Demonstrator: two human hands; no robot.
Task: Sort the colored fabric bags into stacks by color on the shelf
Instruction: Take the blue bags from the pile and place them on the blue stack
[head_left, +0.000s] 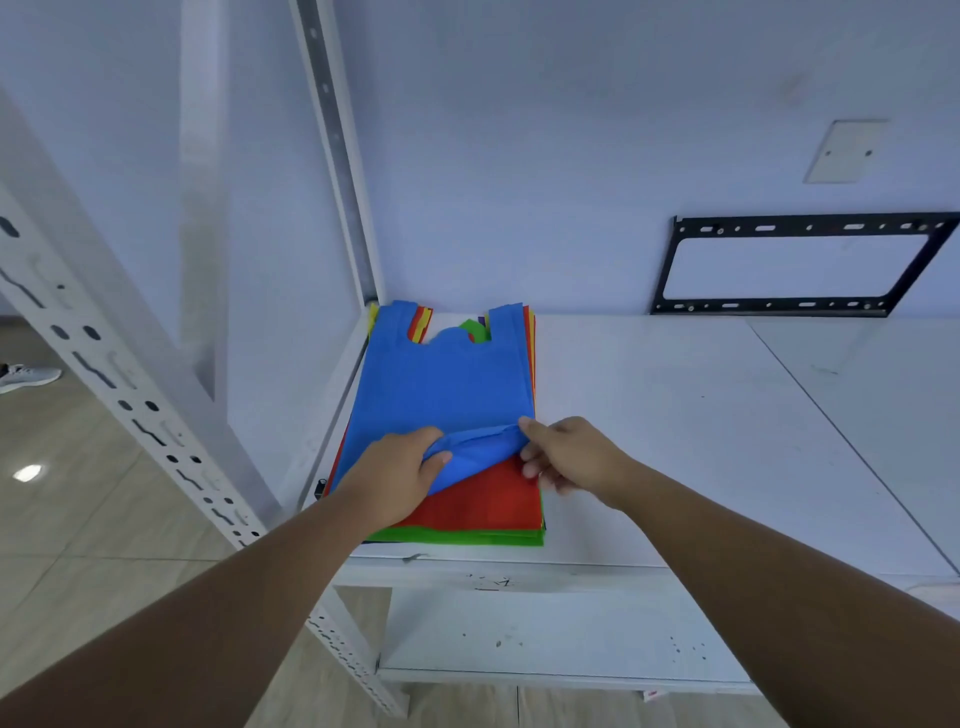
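White and matt, the shelf (675, 441) carries one mixed pile of bags at its left end, close against the slotted steel upright (332, 130). Nearest the front edge, both hands work the near hem of the blue bag (441, 384) on top of the pile. The left hand (400, 473) has its fingers curled round a bunched fold of the hem. The right hand (571, 457) pinches the hem's right corner between thumb and fingers. That edge stands peeled up, baring the red bag (483, 499) beneath.

To do this well, I judge the grip should take the blue layer alone, and rubbing the hem between the fingertips would part any layers that cling. It should come up low and evenly from both corners, so the red one is not dragged along and the pile skewed. The board to the right would suit a blue stack.

The cloth looks non-woven, matt and thin, and it folds softly where gathered. It is cut vest-style, with two handle straps and a scooped neck at the far end. A green bag (457, 535) pokes out below the red, and yellow, red and purple edges show by the far handles. Beyond, a black metal bracket (795, 265) stands against the pale wall.
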